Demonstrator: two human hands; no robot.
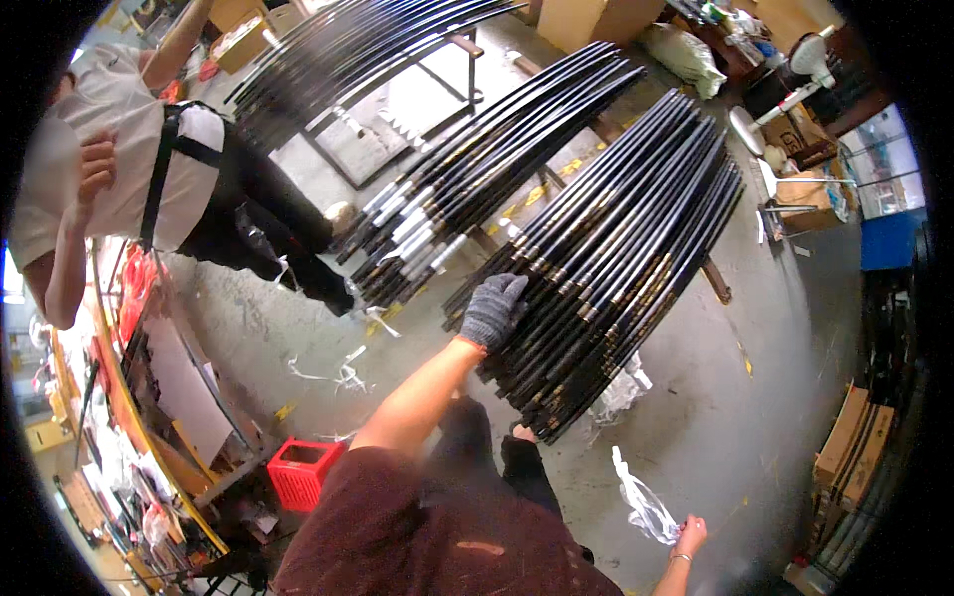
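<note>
My left hand (494, 310), in a grey knit glove, reaches forward and curls its fingers over the near ends of a large bundle of long black rods (616, 258) with gold and silver bands, lying on a low rack. My right hand (689, 536), bare, hangs low at the right and pinches a crumpled strip of clear plastic wrap (641, 502). A second bundle of black rods (467, 189) lies just left of the first. A third bundle of rods (338, 60) lies farther back.
A person in a white shirt and black trousers (129, 159) stands at the left beside a cluttered workbench (129, 417). A red plastic crate (303, 472) sits on the concrete floor, with plastic scraps (343, 372) nearby. Cardboard boxes (596, 20) and a white fan (810, 60) stand behind.
</note>
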